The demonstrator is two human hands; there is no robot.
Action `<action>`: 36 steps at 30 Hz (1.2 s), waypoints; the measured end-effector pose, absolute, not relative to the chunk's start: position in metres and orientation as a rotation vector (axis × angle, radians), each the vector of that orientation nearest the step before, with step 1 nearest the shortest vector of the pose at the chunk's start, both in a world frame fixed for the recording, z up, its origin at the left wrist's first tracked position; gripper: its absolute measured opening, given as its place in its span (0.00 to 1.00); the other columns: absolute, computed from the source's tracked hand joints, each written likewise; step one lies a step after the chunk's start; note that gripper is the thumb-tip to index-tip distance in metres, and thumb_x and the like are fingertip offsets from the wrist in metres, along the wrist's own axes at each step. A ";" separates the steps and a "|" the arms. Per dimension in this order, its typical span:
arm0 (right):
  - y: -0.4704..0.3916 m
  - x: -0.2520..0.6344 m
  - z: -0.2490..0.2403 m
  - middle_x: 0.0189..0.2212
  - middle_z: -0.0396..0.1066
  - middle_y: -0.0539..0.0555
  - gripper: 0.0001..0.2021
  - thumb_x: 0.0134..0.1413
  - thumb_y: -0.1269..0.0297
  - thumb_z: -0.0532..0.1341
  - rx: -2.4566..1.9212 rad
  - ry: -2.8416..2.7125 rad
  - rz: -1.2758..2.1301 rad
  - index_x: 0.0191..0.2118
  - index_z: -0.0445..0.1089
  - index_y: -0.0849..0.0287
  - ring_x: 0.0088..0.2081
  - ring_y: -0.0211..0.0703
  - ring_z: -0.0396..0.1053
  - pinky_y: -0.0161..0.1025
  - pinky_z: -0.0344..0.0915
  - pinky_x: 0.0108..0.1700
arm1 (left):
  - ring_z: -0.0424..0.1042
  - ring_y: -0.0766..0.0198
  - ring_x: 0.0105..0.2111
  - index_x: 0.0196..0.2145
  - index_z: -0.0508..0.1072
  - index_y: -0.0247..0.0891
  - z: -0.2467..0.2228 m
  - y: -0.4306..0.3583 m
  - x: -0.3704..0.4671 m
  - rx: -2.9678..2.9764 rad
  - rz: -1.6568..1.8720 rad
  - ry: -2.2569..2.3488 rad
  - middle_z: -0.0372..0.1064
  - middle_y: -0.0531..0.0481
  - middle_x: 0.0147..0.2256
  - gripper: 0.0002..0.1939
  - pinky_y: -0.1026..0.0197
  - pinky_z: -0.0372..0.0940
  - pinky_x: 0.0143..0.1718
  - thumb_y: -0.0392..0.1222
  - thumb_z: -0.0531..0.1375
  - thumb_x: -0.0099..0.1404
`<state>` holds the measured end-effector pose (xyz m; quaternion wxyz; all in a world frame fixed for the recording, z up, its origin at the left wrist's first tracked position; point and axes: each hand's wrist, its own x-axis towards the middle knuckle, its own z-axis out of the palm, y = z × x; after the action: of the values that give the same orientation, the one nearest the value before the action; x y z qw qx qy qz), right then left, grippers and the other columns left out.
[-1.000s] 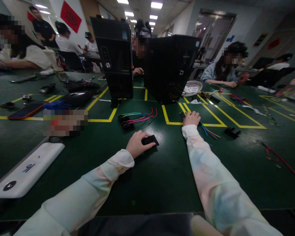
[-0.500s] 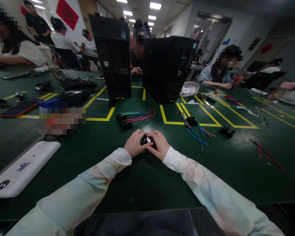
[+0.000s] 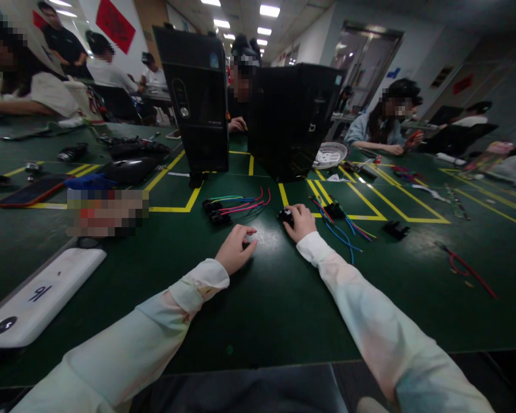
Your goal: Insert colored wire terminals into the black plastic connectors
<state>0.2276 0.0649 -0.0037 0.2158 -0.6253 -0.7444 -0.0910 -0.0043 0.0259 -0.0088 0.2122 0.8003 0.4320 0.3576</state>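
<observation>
In the head view my right hand (image 3: 300, 222) is closed on a small black part (image 3: 286, 216) with a whitish patch, near a yellow tape line. My left hand (image 3: 236, 248) rests over the green table (image 3: 275, 321) with its fingers curved and apart, holding nothing. Just beyond my left hand lie black connectors (image 3: 218, 217) with red, green and blue wires. Right of my right hand sits another black connector (image 3: 335, 210) with several coloured wires, and further right a black bracket-like piece (image 3: 396, 230).
Two black computer towers (image 3: 198, 103) (image 3: 292, 120) stand behind the wires. A white device (image 3: 43, 298) lies at the left, a white basket (image 3: 330, 155) beyond the right tower, a red cable (image 3: 473, 272) at the right. Several people sit around the tables.
My hands have come apart. The right one has carried the black part forward and to the right; the left has let go of it and stays near its former place.
</observation>
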 end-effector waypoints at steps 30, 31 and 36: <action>0.028 0.208 0.000 0.53 0.55 0.62 0.20 0.50 0.62 0.56 -1.390 -2.270 -0.403 0.51 0.62 0.58 0.53 0.55 0.52 0.49 0.51 0.50 | 0.63 0.49 0.44 0.48 0.63 0.36 0.004 0.080 -0.092 2.450 0.924 1.837 0.67 0.41 0.43 0.28 0.51 0.58 0.47 0.55 0.59 0.55; 0.022 0.204 0.001 0.53 0.55 0.62 0.20 0.50 0.62 0.56 -1.340 -2.302 -0.399 0.51 0.62 0.58 0.53 0.55 0.52 0.49 0.51 0.50 | 0.63 0.49 0.44 0.48 0.63 0.36 0.003 0.082 -0.093 2.432 0.936 1.836 0.67 0.42 0.43 0.29 0.51 0.58 0.47 0.56 0.59 0.54; -0.002 0.200 0.003 0.53 0.56 0.62 0.19 0.51 0.64 0.56 -1.207 -2.402 -0.322 0.50 0.62 0.58 0.55 0.54 0.52 0.50 0.52 0.51 | 0.65 0.52 0.43 0.49 0.63 0.34 -0.005 0.089 -0.093 2.332 0.972 1.755 0.69 0.42 0.41 0.31 0.51 0.59 0.46 0.56 0.61 0.52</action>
<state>0.1997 -0.0016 0.0032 0.2155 -0.4355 -0.8663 -0.1161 -0.0933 0.0886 -0.0046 0.0329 0.7577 0.5702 0.3158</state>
